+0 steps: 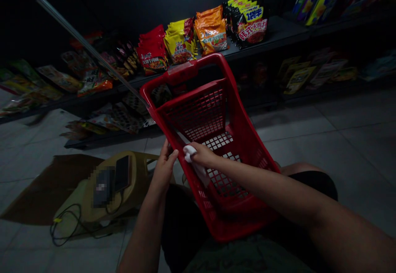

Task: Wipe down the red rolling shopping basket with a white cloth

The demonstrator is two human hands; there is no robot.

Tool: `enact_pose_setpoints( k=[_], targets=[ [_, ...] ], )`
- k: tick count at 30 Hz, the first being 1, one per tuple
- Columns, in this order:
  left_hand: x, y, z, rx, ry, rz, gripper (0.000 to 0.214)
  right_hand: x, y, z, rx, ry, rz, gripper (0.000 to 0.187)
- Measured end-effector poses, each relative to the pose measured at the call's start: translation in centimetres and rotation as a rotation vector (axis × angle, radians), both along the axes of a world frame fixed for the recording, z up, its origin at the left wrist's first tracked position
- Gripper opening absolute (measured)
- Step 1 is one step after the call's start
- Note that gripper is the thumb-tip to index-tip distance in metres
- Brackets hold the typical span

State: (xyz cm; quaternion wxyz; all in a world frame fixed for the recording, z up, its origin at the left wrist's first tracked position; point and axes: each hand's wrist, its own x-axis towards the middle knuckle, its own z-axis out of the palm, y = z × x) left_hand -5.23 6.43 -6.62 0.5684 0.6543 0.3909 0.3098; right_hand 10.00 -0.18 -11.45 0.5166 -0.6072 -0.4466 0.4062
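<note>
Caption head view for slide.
Right hand holds a white cloth against a red shopping basket; left hand grips its rim.

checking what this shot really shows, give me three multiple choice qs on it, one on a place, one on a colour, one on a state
1. Where is the white cloth?
a) on the shelf
b) on the floor
c) under the right hand, against the basket's edge

2. What colour is the plastic shopping basket?
a) blue
b) red
c) green

3. What is the left hand doing?
a) gripping the basket's edge
b) holding a noodle packet
c) resting on the floor

1 c: the cloth shows beneath the right hand's fingers, at the rim.
2 b: its rim and mesh walls are red.
3 a: its fingers wrap over the basket's side.
</note>
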Motion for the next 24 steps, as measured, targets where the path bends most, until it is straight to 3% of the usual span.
enact_pose_setpoints(
  k=[3, 4, 9, 14, 16, 20, 22, 24],
  targets=[
    [-0.1, 0.0, 0.1, -0.017, -0.029, -0.001, 0.072, -0.5, 0.3, -0.1, 0.225, 0.023, -0.077, 0.042],
    [-0.1, 0.0, 0.0, -0.021, -0.038, -0.005, 0.072, -0.6, 0.4, -0.3, 0.212, 0.009, -0.068, 0.042],
    [-0.3, -0.1, 0.1, -0.045, -0.063, -0.024, 0.073, 0.1, 1.3, -1.6, -0.128, -0.092, 0.054, 0.034],
    [-0.6, 0.1, 0.1, -0.045, -0.073, -0.048, 0.077, -0.3, 3.1, -1.6, 0.216, -0.118, -0.07, 0.047],
    [-0.7, 0.1, 0.0, -0.045, -0.065, -0.052, 0.077, 0.0, 2.9, -2.4, 0.163, -0.156, -0.013, 0.05],
    [-1.0, 0.0, -0.2, -0.048, -0.039, -0.035, 0.077, 0.9, 2.5, -4.0, -0.132, -0.177, 0.089, 0.04],
    [-1.0, 0.0, -0.2, -0.047, -0.036, -0.039, 0.075, 0.7, 3.6, -3.3, -0.113, -0.159, 0.04, 0.041],
    [-0.9, 0.1, -0.3, -0.055, -0.033, -0.05, 0.073, 0.1, 5.4, -1.9, 0.045, -0.112, -0.056, 0.046]
  ],
)
